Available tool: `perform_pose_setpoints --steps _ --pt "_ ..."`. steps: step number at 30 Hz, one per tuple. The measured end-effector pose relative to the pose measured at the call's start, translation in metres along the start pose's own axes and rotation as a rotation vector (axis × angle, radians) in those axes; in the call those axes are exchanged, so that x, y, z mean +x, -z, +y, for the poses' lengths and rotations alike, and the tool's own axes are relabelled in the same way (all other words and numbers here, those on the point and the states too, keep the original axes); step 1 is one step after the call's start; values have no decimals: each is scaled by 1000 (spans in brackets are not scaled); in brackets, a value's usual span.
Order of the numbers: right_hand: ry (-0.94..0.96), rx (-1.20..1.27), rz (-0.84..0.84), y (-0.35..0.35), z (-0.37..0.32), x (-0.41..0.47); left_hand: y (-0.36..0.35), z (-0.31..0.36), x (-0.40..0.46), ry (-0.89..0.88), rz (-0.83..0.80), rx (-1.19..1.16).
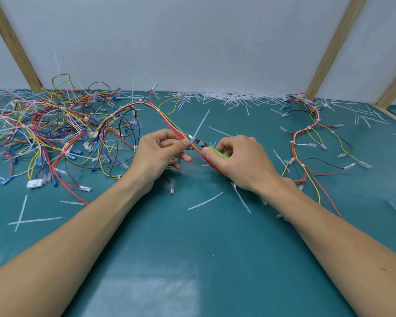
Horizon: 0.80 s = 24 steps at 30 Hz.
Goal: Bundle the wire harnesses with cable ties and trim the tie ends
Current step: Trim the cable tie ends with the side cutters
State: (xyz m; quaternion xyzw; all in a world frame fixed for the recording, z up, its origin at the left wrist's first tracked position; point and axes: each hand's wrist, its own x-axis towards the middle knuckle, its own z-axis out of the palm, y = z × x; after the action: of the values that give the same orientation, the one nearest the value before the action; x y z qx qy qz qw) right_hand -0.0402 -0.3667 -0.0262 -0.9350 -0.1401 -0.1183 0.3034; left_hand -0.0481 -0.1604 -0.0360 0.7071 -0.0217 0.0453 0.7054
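Note:
A wire harness (167,121) of red, yellow and white wires curves across the middle of the green table (192,259). My left hand (160,154) pinches this bundle between thumb and fingers at a white cable tie (189,136). My right hand (240,160) grips a green-handled cutter (212,149), its dark jaws set against the tie's tail right beside my left fingertips. The rest of the harness runs under my right hand and is hidden there.
A tangled pile of harnesses (46,131) fills the left of the table. Another bundled harness (306,138) lies at the right. Cut tie ends (233,98) are heaped along the back wall and scattered over the mat. Wooden posts (336,46) stand behind.

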Motion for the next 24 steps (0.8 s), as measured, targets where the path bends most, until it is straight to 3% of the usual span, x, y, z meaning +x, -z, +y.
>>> perform_pose_setpoints --steps 7,13,24 --pt "8 -10 -4 0 2 0 0 1 0 -1 -2 -2" --pt "53 -151 92 2 4 0 -1 3 0 -27 17 -5" --pt "40 -124 68 -2 5 -2 0 1 -1 -33 11 2"
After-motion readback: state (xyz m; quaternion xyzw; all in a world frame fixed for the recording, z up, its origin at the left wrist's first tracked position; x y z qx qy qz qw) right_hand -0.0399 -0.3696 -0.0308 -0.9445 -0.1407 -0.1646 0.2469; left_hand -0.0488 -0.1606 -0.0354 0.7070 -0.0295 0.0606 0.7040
